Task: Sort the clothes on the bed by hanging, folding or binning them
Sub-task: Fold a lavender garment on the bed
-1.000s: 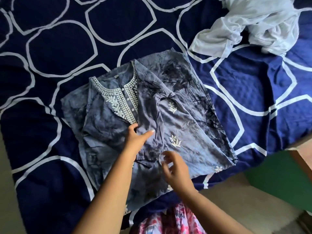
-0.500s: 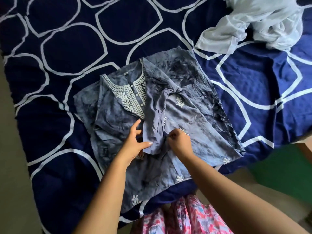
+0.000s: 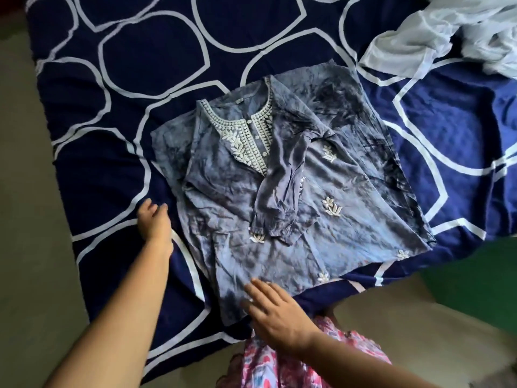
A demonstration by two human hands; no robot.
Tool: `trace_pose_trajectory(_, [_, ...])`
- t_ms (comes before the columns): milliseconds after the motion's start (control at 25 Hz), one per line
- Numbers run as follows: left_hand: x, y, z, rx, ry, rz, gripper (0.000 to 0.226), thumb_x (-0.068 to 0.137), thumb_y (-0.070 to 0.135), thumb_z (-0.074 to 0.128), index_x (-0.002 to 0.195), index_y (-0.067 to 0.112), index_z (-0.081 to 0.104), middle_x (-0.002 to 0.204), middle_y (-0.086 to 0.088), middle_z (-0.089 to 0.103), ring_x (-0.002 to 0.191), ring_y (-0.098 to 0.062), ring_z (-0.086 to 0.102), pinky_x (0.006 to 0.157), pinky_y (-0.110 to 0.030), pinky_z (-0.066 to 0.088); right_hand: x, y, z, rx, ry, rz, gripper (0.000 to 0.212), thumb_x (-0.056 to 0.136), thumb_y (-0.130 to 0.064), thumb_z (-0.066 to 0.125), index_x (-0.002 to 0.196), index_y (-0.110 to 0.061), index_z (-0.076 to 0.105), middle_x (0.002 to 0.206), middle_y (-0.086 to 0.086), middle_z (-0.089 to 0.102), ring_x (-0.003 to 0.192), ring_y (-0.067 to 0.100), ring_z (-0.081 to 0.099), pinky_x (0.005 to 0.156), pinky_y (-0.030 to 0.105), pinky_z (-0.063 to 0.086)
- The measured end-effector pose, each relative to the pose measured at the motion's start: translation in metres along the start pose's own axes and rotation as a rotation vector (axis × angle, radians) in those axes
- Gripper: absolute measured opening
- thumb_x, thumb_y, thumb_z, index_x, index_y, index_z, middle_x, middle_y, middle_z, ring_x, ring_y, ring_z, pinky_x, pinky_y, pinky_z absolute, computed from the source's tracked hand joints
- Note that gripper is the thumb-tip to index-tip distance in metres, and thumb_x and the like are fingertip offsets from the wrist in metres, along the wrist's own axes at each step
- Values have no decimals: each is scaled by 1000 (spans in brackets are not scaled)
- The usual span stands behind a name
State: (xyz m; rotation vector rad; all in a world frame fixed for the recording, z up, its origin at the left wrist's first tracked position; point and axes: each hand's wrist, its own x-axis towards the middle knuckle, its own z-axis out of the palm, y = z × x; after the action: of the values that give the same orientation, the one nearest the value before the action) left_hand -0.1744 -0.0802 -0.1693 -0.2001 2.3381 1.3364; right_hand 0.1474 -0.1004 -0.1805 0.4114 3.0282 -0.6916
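Along the bed's (image 3: 134,46) near edge, empty, relaxed left hand (image 3: 154,224) and right hand (image 3: 275,315) frame the tunic (image 3: 349,219); smooth creases before folding.

White garment (image 3: 414,43) partly off-frame

kurta (image 3: 279,191) mid-bed (image 3: 140,65) | scarf (image 3: 436,35) far right | left hand (image 3: 154,222) at its left
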Motion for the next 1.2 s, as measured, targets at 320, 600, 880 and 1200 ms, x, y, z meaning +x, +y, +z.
trace_pose_trajectory(320, [59,60,13,-105,-319,-181,18,99,18,45,116,21,52,115,-4,55,110,-20,54,94,-30,42,38,-47,22,-112,-82,-190,39,88,-27,40,123,-31,57,147,9,43,132,35,44,104,43,43])
trace_pose_trajectory(600, [96,88,35,4,-280,-25,55,88,22,62,136,23,35,117,2,54,95,-14,59,74,-26,50,33,-47,17,52,1,-27,27,83,-20,45,98,-21,67,136,12,54,123,27,55,87,30,54])
trace_pose_trajectory(880, [106,101,61,166,-187,125,88,81,15,73,148,29,18,137,-5,48,115,-20,54,100,-35,46,17,-57,10,116,135,69,39,104,-12,21,128,-22,50,150,20,35,140,28,33,101,26,44])
trace_pose_trajectory(1200, [110,97,66,612,-268,547,47,90,14,63,135,19,51,134,-10,56,120,-27,53,97,-28,42,21,-79,24,163,109,339,43,103,-16,20,131,-20,53,144,6,46,129,21,50,85,29,55])
